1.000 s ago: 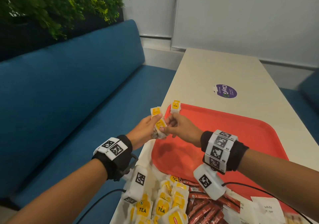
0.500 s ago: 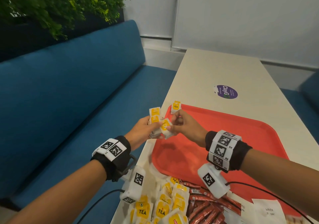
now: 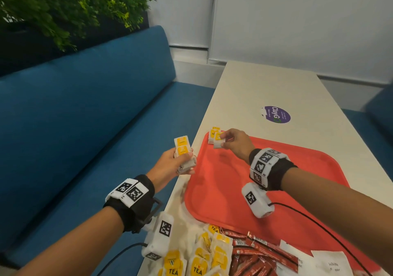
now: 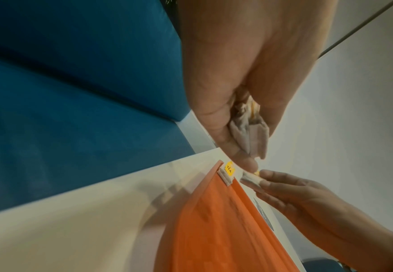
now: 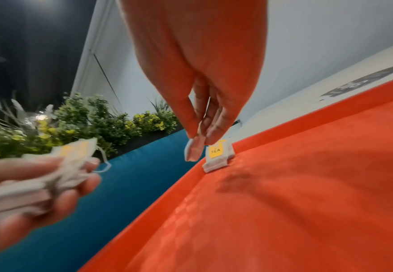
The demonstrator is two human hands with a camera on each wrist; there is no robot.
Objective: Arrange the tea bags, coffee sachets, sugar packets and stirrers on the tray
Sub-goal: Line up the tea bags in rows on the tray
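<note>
Since 0.5 s ago the hands have parted: right hand (image 3: 235, 142) has carried one tea bag (image 3: 218, 140) off toward the tray's far-left corner, abt 11 o'clock on the tray (image 3: 287, 169), while left hand (image 3: 170, 166) has dropped back off the table's left edge w/ the rest.

Right fingertips (image 5: 210, 139) and thumb pinch the single bag by its top; it hangs just beside a placed tea bag (image 5: 217, 156) that sits in that corner against the rim. Right wrist view shows the yellow TEA label on the placed bag clearly; head view blurs the two bags together, so can't tell there if they touch. Wrist view suggests a thin gap, not certain.

Left hand's fingers are curled round a bunch of tea bags (image 3: 184, 152), yellow tags up. How many: can't tell, they overlap. Left wrist view shows only crumpled paper edges betw. thumb and fingers (image 4: 249, 136); right wrist view adds a loose string loop hanging from the bunch, motion-blurred.

Outward, at 6 o'clock: pile of tea bags (image 3: 197, 258) on the table's near edge, red coffee sachets (image 3: 259, 252) to its right lapping the tray's near rim, then white sugar packets (image 3: 331, 264), handwriting only partly legible. All cut off by the frame bottom. Stirrers: can't make any out.

Beyond the tray at 12 o'clock, a purple sticker (image 3: 276, 114) on the table (image 3: 265, 84). Blue bench (image 3: 85, 116) at 9 o'clock, plants (image 3: 63, 9) behind it.
</note>
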